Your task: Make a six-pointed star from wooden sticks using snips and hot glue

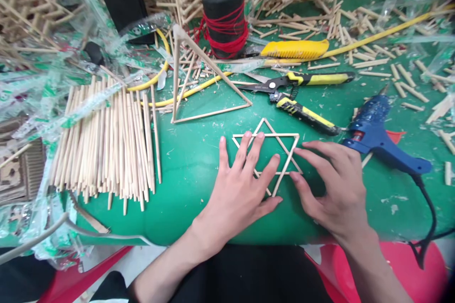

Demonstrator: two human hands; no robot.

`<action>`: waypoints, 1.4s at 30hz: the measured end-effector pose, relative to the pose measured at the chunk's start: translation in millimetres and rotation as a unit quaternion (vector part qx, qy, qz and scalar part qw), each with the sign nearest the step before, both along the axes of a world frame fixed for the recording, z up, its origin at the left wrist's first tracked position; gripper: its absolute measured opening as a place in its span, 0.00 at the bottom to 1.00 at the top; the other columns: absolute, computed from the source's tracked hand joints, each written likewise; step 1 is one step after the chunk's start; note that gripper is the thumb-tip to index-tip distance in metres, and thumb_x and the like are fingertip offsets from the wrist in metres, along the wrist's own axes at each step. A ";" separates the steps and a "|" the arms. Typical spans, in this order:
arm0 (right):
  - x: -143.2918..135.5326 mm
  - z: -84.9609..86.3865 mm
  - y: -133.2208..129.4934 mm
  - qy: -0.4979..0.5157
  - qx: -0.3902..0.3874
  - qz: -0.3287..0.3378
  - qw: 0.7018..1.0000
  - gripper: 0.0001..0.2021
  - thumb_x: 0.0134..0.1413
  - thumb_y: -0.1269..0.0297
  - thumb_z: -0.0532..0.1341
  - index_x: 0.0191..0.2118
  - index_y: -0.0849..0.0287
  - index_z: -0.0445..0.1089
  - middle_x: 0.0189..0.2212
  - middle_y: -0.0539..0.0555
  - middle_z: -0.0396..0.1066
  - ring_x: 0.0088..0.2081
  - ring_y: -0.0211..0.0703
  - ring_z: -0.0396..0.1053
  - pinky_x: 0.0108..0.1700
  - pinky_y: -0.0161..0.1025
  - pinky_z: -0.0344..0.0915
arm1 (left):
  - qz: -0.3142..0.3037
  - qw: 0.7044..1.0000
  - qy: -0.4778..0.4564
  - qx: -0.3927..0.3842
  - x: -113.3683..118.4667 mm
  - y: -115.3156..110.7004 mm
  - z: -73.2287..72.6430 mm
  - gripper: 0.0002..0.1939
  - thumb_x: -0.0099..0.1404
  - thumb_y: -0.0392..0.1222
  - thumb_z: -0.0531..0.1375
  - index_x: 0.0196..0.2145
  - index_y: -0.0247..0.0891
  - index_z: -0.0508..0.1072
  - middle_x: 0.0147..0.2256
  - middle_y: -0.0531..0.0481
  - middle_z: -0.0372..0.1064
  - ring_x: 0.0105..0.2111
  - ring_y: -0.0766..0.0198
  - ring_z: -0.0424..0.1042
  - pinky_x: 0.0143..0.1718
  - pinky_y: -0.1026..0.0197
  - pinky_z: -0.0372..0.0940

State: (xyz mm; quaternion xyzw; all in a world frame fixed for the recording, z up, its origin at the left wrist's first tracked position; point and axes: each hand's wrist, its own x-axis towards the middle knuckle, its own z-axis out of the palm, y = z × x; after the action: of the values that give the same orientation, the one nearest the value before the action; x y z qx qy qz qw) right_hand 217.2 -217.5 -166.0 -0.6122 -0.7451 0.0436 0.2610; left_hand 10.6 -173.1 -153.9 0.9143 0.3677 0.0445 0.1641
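Note:
A six-pointed star of thin wooden sticks [277,136], made of two overlapping triangles, lies flat on the green table in front of me. My left hand [243,175] rests over its left side, fingers spread, covering part of the sticks. At the star's right side is my right hand [334,182], its thumb and fingers apart around the right corners, the fingertips touching or very near the sticks. Behind the star stands a three-dimensional frame of sticks [211,116]. To the left lies a bundle of loose wooden sticks [106,142].
A blue glue gun [373,123] lies at right, its cable running off the front edge. Yellow-black pruning shears [313,78], a yellow-handled cutter [295,49] and a black cone with red string [225,14] are behind. Plastic wrap and stick offcuts cover the back of the green table [188,189].

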 end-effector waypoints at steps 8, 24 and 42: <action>-0.2 -1.5 0.7 -0.003 -0.009 0.005 1.000 0.19 0.56 0.69 0.68 0.54 0.61 0.71 0.50 0.64 0.74 0.51 0.60 0.70 0.52 0.57 0.68 | -0.003 1.000 0.000 0.003 0.2 -0.7 -2.6 0.37 0.68 0.61 0.61 0.67 0.40 0.62 0.73 0.25 0.42 0.73 0.31 0.41 0.65 0.16 0.40; -0.7 -3.0 0.6 0.000 -0.022 -0.009 1.000 0.22 0.58 0.64 0.66 0.57 0.60 0.67 0.53 0.66 0.71 0.55 0.62 0.69 0.53 0.58 0.67 | 0.006 1.000 -0.006 -0.015 -2.0 -0.5 2.5 0.40 0.67 0.62 0.63 0.68 0.38 0.60 0.73 0.28 0.43 0.73 0.31 0.43 0.66 0.17 0.41; 0.0 -4.0 1.9 0.034 -0.005 -0.016 0.999 0.22 0.59 0.70 0.63 0.59 0.58 0.65 0.50 0.64 0.72 0.52 0.58 0.69 0.54 0.56 0.67 | 0.089 0.993 -0.075 -0.004 -20.2 2.0 -5.1 0.35 0.69 0.49 0.64 0.67 0.34 0.57 0.71 0.25 0.49 0.72 0.38 0.50 0.70 0.28 0.46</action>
State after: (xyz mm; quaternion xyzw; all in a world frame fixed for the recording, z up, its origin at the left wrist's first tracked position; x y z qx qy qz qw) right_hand 217.2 -215.6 -170.0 -0.6234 -0.7257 0.0646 0.2838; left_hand -9.5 -171.1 -159.1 0.8714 0.4345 0.1255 0.1902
